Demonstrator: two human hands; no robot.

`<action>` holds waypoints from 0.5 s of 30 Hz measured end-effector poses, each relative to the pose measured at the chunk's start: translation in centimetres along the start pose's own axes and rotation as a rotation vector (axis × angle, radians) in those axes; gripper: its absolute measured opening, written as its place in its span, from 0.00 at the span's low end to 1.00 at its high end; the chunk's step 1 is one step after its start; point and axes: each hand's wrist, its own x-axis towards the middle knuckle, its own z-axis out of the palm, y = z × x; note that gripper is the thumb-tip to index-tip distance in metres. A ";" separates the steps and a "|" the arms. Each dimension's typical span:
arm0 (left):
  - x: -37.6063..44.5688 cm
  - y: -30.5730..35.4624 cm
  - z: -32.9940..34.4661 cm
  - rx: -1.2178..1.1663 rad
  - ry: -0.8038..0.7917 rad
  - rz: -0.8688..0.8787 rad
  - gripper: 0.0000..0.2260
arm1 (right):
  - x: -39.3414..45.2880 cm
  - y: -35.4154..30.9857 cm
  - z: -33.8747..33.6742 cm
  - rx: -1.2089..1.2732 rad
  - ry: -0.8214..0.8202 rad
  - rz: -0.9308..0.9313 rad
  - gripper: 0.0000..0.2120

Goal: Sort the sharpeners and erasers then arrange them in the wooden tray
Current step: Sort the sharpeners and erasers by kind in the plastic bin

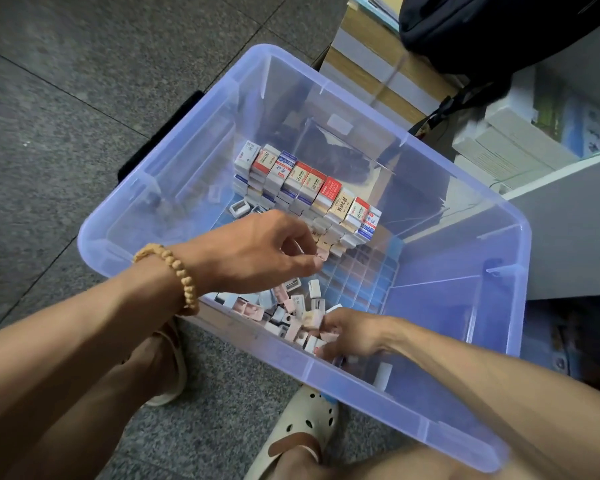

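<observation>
A clear blue plastic bin point(499, 237) sits on the floor. Inside it, boxed erasers point(305, 183) stand stacked in tidy rows across the bin's middle. A loose heap of small white and pink sharpeners point(284, 310) lies near the front wall. My left hand point(257, 251), with a bead bracelet on the wrist, pinches a small pink piece beside the lower end of the eraser stack. My right hand point(347, 332) is down in the heap, its fingers curled around several small pieces. No wooden tray is visible.
A dark bag point(482, 32) and stacked cartons point(368, 64) stand behind the bin. White boxes and a grey shelf edge point(568, 216) are at the right. Grey tiled floor point(66, 116) spreads to the left. My sandalled feet point(305, 424) are below the bin.
</observation>
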 end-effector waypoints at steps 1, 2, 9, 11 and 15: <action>0.0 0.0 -0.1 0.007 0.005 0.001 0.12 | -0.3 -0.5 -0.3 0.031 -0.005 -0.026 0.06; 0.0 0.0 -0.1 0.017 0.006 0.002 0.12 | -0.7 -1.0 -0.7 0.071 -0.002 -0.048 0.05; 0.5 0.6 0.2 0.045 -0.038 -0.009 0.11 | -3.6 -2.0 -3.2 0.322 0.226 -0.083 0.06; 1.3 1.1 0.3 0.068 -0.071 -0.005 0.10 | -4.1 -1.8 -4.1 0.422 0.317 -0.067 0.04; 5.3 1.2 1.5 0.205 -0.219 0.050 0.13 | -4.3 -1.0 -5.3 0.648 0.484 -0.037 0.04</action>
